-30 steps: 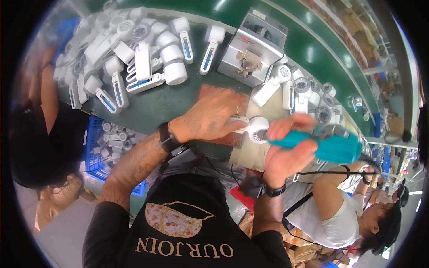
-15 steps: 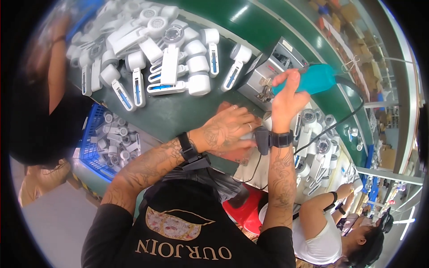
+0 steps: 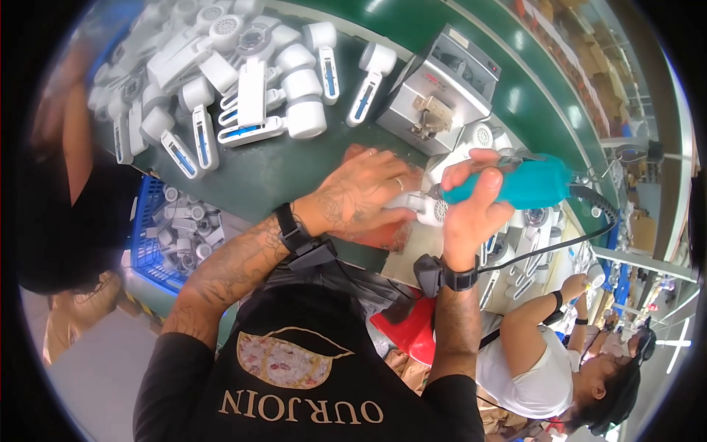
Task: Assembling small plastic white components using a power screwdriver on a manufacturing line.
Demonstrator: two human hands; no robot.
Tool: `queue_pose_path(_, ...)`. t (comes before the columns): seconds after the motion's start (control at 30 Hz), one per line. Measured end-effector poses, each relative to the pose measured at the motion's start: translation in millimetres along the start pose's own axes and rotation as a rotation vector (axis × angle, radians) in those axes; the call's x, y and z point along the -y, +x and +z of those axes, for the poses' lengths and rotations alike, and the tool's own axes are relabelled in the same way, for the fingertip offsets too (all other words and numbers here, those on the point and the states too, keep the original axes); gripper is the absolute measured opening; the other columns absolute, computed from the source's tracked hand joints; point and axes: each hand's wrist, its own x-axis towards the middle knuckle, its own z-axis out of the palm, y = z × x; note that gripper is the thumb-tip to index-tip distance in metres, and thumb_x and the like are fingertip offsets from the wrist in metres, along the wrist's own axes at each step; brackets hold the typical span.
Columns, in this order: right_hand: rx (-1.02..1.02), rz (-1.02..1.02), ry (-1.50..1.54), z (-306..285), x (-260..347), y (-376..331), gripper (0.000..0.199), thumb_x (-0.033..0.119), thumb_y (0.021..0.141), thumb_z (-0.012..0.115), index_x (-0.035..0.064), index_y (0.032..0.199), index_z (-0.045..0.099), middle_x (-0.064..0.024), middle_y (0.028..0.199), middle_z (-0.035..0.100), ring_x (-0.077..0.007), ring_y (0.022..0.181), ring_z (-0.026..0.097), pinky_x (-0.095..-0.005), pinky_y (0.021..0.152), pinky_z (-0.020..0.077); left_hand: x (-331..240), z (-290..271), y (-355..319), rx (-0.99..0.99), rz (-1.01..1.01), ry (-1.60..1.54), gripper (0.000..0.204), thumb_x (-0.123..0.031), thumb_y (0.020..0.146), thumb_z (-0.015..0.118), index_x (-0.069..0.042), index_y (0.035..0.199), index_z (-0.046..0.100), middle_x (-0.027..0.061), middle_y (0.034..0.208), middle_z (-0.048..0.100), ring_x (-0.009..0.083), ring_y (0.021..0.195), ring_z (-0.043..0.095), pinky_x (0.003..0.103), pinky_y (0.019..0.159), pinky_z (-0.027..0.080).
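Both hands grip: our right hand (image 3: 468, 221) brings the teal screwdriver (image 3: 535, 183) from the grey machine (image 3: 443, 82) to the white fan (image 3: 434, 214) our left hand (image 3: 362, 193) holds, its tip (image 3: 434, 191) seemingly within working reach.

A dark green bench (image 3: 272, 175) carries a crowded pile of white handheld devices (image 3: 252, 96) at its far left, many overlapping, with one separate white device (image 3: 370, 77) lying just right of them. Farther right stands a boxy silver-grey machine (image 3: 409, 99), and nearer lies a worn reddish mat (image 3: 370, 237), partly covered from view. Beside the mat, a cream-coloured surface (image 3: 403, 261) runs along the right, bearing another jumbled group of white devices (image 3: 536, 219).
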Motion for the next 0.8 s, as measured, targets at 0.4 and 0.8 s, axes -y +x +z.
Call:
queue_pose_path(0.4, 0.030, -0.030, 0.065, -3, -21, -7, 0.039, 0.038, 0.102, 0.053, -0.0001, 0.093, 0.050, -0.0074, 0.069, 0.050, -0.0187, 0.060, 0.052, -0.0323, 0.056, 0.0449, -2, 2, 1, -0.014, 0.029, 0.043, 0.038, -0.041, 0.085, 0.070, -0.010, 0.106, 0.065, 0.0072, 0.103, 0.059, 0.0265, 0.098, 0.055, 0.039, 0.085, 0.045)
queue_pose_path(0.8, 0.001, -0.017, -0.090, 27, 1, 39, 0.040, 0.034, 0.104, 0.051, -0.0052, 0.105, 0.056, -0.0055, 0.071, 0.054, -0.0167, 0.065, 0.056, -0.0303, 0.061, 0.0469, -2, 1, -3, -0.069, 0.011, 0.015, 0.041, -0.037, 0.085, 0.069, -0.010, 0.115, 0.064, 0.0091, 0.107, 0.060, 0.0278, 0.102, 0.055, 0.040, 0.091, 0.044)
